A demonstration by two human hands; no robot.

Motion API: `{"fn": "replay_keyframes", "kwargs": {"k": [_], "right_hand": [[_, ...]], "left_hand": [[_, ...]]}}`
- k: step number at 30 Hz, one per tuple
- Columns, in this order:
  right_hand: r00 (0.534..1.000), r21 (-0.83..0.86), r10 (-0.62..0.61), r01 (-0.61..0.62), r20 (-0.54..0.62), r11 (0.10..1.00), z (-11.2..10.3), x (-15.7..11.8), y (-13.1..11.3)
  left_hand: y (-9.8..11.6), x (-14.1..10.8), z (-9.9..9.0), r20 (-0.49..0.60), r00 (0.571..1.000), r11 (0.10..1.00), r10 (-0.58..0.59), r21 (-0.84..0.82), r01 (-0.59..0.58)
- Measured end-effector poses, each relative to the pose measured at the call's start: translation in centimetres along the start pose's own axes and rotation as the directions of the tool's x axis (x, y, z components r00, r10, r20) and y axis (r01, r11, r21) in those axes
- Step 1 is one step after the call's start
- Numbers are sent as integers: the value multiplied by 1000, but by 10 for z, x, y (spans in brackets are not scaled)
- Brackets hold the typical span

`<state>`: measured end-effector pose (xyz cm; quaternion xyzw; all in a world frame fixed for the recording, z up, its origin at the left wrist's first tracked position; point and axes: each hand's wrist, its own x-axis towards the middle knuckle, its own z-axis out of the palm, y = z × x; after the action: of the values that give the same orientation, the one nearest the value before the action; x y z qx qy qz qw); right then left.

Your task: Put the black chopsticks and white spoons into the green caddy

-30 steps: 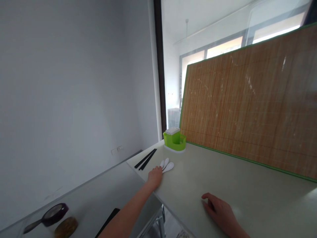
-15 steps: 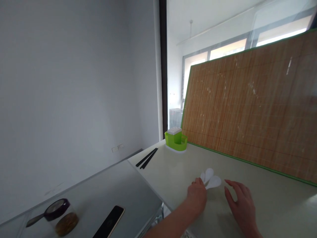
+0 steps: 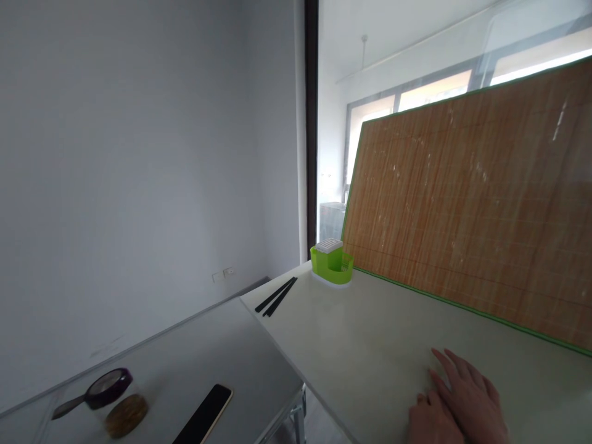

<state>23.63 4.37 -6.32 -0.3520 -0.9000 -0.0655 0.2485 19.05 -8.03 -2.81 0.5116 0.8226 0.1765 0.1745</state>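
My left hand (image 3: 433,420) is at the lower right, low over the white table (image 3: 351,345), with its fingers curled closed. Against it and partly over it lies my right hand (image 3: 476,394), its fingers stretched out toward the upper left. The white spoons that showed in my left hand earlier are out of sight now; whether they are behind the hands I cannot tell. Black chopsticks (image 3: 276,297) lie near the table's left corner. Farther back stands a green cutlery caddy (image 3: 330,270) with a white slotted top.
A bamboo mat board (image 3: 462,203) with a green edge leans along the table's back. On the lower grey table (image 3: 222,345) at left are a black phone (image 3: 203,414) and a clear jar (image 3: 124,416) with a dark-rimmed strainer-like piece (image 3: 108,387) on top.
Both hands have moved closer together, my left one to the right and down. The white spoons have gone out of sight. The view has shifted slightly.
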Motion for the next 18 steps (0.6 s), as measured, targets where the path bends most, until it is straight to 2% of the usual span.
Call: {"fn": "replay_keyframes", "kwargs": {"k": [3,5,8,11,13,16,17,18], "right_hand": [[997,9,-37,36,69,999,8,-2,7],[994,0,-62,62,86,998,14,-4,11],[991,-30,-95,98,93,995,17,-6,12],[988,-57,-126,131,95,990,14,-8,8],[989,-81,-127,133,76,988,9,-9,5],[992,-131,-118,122,32,984,1,-9,-2],[993,-150,-118,120,18,981,-1,-9,-4],[993,-168,-121,120,5,979,-3,-9,-5]], "left_hand": [[5,-5,-3,61,995,989,-78,-123,85],[4,-5,-5,76,996,989,-54,-137,64],[0,-3,-2,35,999,995,-24,-98,28],[-4,-2,3,10,999,998,-49,-38,49],[-12,-6,-1,11,1000,1000,-11,5,11],[-43,-12,-32,-78,976,977,201,82,-195],[-59,-12,-49,-178,944,958,276,135,-255],[-78,-9,-69,-271,917,950,293,194,-246]]}}
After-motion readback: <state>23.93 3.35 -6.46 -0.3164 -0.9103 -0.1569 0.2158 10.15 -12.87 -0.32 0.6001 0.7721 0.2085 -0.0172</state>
